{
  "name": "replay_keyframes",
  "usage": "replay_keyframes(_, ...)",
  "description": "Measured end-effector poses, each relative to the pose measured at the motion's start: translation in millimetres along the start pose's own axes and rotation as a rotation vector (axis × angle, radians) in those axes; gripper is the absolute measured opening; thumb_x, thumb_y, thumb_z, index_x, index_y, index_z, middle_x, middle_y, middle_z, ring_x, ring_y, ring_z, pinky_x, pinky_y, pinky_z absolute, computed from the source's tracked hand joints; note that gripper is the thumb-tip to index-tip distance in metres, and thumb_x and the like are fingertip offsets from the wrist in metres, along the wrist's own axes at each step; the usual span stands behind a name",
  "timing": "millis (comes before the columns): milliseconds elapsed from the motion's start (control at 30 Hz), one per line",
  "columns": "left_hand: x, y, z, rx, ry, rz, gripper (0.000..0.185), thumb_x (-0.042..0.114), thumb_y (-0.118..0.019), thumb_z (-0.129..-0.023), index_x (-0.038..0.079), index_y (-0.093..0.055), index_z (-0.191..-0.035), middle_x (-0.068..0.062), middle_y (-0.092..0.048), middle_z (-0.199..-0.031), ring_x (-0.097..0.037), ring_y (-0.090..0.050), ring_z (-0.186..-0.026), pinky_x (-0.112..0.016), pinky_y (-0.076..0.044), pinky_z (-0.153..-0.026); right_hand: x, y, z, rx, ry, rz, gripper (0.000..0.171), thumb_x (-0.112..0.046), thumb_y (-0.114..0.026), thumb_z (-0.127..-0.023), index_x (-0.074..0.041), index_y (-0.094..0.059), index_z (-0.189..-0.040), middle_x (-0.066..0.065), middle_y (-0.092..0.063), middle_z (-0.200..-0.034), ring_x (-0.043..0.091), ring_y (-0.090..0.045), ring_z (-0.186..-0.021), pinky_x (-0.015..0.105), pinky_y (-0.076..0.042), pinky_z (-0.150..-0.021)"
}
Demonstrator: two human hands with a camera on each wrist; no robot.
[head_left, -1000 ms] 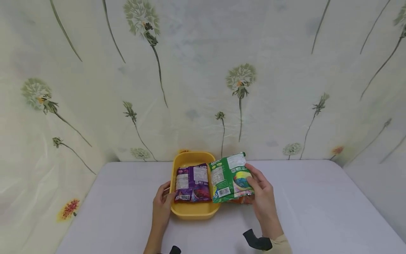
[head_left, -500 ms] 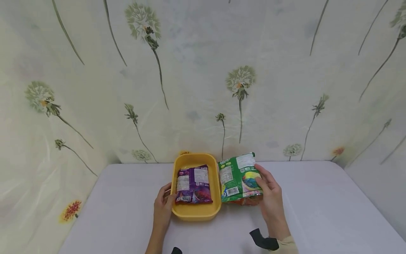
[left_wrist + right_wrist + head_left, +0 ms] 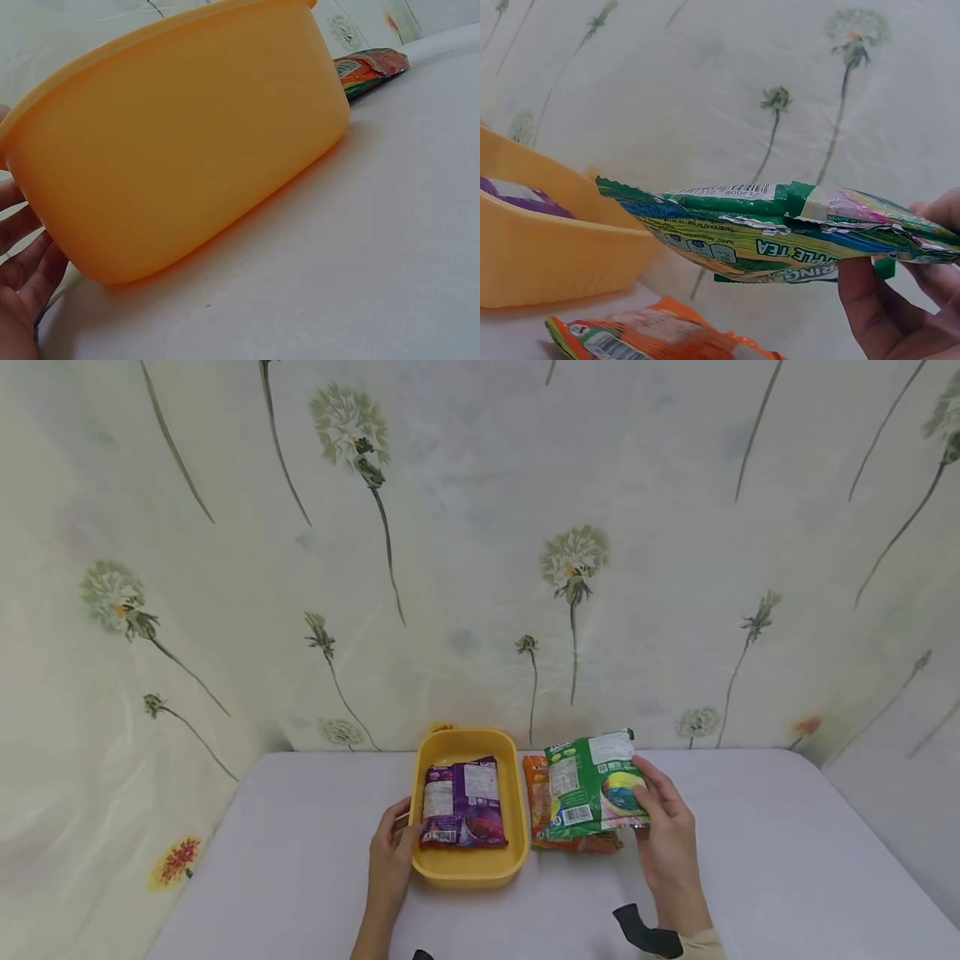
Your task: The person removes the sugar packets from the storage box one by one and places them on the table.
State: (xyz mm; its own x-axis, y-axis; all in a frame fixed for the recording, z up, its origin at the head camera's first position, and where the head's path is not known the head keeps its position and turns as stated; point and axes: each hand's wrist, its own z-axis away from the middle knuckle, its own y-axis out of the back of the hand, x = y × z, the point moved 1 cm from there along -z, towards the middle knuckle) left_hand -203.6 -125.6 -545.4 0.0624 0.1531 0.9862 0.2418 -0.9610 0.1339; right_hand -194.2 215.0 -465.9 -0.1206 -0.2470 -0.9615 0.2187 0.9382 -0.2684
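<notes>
A yellow tub (image 3: 465,868) stands on the white table with a purple packet (image 3: 462,802) lying inside it. My left hand (image 3: 392,853) rests against the tub's left wall (image 3: 172,157), fingers (image 3: 19,251) straight along it. My right hand (image 3: 663,827) pinches the right edge of a green packet (image 3: 592,785) and holds it above the table, thumb on top. In the right wrist view the green packet (image 3: 780,232) hangs flat over an orange packet (image 3: 652,337). That orange packet (image 3: 538,793) lies on the table just right of the tub, mostly covered by the green one.
The white table (image 3: 787,860) meets a dandelion-print curtain (image 3: 480,568) along the back and both sides. A dark strap (image 3: 645,935) shows at my right wrist.
My right hand has carried the green packet to the right, away from the tub's rim, uncovering the orange packet beneath. The left hand has stayed on the tub.
</notes>
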Motion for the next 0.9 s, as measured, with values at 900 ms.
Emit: replay_keyframes(900, 0.6, -1.7, -0.9, 0.014, 0.041, -0.007, 0.039, 0.017, -0.058, -0.091, 0.018, -0.054, -0.129, -0.009, -0.059, -0.125, -0.023, -0.061, -0.109, -0.03, -0.053, -0.091, -2, 38, -10, 0.171, -0.062, -0.117, 0.049, -0.022, -0.053, -0.095, -0.012, -0.042, -0.142, -0.005, -0.045, -0.133, 0.006, -0.054, -0.108, 0.015, -0.053, -0.078)
